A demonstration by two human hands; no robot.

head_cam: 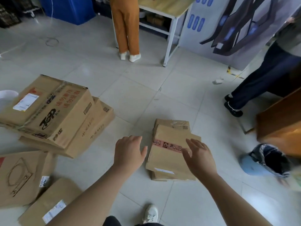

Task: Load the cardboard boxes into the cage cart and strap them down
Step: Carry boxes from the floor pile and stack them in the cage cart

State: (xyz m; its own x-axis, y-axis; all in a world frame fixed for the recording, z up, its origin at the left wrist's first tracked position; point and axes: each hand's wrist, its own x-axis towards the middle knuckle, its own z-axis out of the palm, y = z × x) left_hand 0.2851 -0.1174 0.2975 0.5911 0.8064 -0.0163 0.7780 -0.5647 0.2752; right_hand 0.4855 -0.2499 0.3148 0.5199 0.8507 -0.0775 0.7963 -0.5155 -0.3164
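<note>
Pale tiled floor [138,98] with a stack of large cardboard boxes [57,115] left, flat cartons [19,176] nearer, small box stack [166,160] centre, lined bin [268,159] right.

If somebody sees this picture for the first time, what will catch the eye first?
The left hand and the right hand, both open, reach toward a small stack of boxes on the floor at the centre. A larger pile of printed cartons lies at the left, and a blue bin sits near the right edge.

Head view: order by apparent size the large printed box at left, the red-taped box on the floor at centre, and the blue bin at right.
1. large printed box
2. red-taped box
3. blue bin; blurred and near the red-taped box in size, so that order is unsure.
</note>
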